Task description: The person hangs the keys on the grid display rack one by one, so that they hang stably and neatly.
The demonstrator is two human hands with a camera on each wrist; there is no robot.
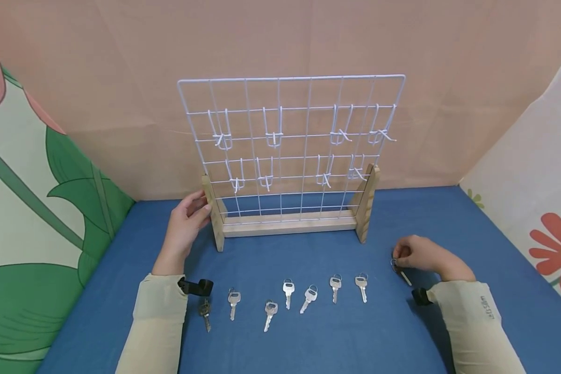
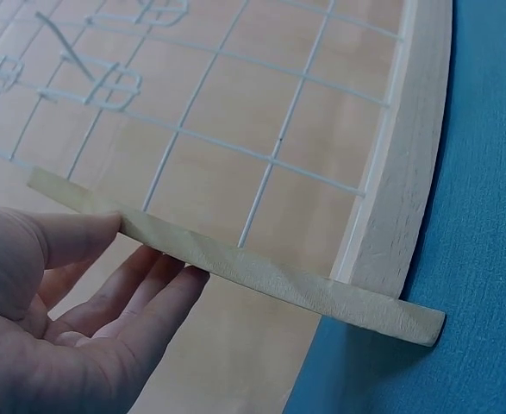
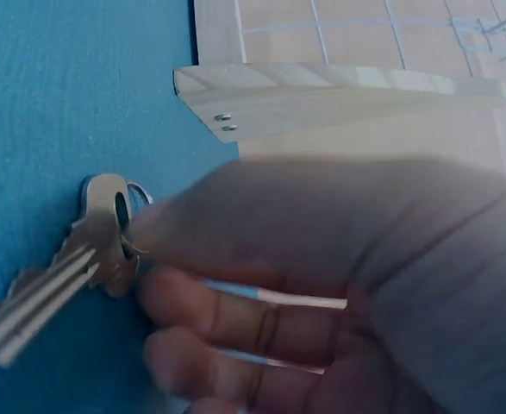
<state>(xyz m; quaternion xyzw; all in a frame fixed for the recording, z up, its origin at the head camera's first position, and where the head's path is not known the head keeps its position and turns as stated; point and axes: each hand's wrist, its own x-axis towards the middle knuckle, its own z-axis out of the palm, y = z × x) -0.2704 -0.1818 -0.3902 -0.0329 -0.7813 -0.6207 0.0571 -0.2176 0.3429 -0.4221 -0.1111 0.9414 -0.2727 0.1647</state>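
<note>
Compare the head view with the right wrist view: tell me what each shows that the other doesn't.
Only the head view: the left hand at the rack, and seven loose keys.
Only the right wrist view: two small metal fasteners in a wooden upright.
Both: the right hand holding one key, blue cloth, and at least part of the rack.

From above, the head view faces forward and down, the wrist views closer, all sharing the wire rack (image 1: 306,136).
</note>
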